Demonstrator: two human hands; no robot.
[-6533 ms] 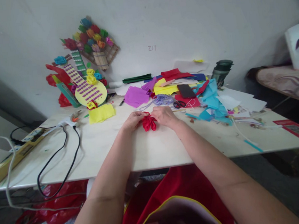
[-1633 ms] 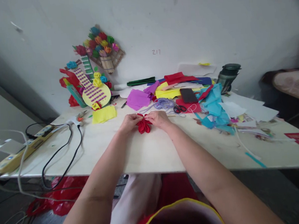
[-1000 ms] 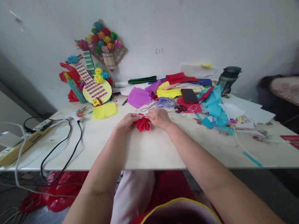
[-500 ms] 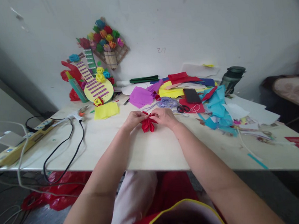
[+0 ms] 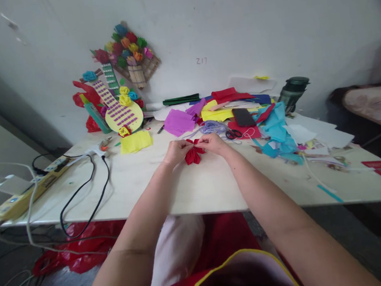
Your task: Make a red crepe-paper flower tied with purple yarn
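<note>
A red crepe-paper flower (image 5: 193,156) is held just above the white table (image 5: 208,190), its petals hanging downward. My left hand (image 5: 178,151) pinches its left side near the centre. From the right, my right hand (image 5: 213,143) pinches the upper part, so both hands grip it at once. The fingertips partly cover the flower's middle. Just behind the hands lie a tangle of lilac cord (image 5: 213,127), black-handled scissors (image 5: 233,134) and a purple paper sheet (image 5: 178,122).
To the left are a yellow paper piece (image 5: 136,141), a glue gun (image 5: 94,152) with a looping black cable and a power strip (image 5: 31,192). Rightward are a phone (image 5: 243,117), blue paper scraps (image 5: 276,129) and a dark bottle (image 5: 293,94). Paper-flower crafts (image 5: 124,115) lean against the wall.
The flower has turned slightly, and its petals are more spread, with more red showing above the fingers. Both hands keep their pinch on it. The whole view has shifted a little.
</note>
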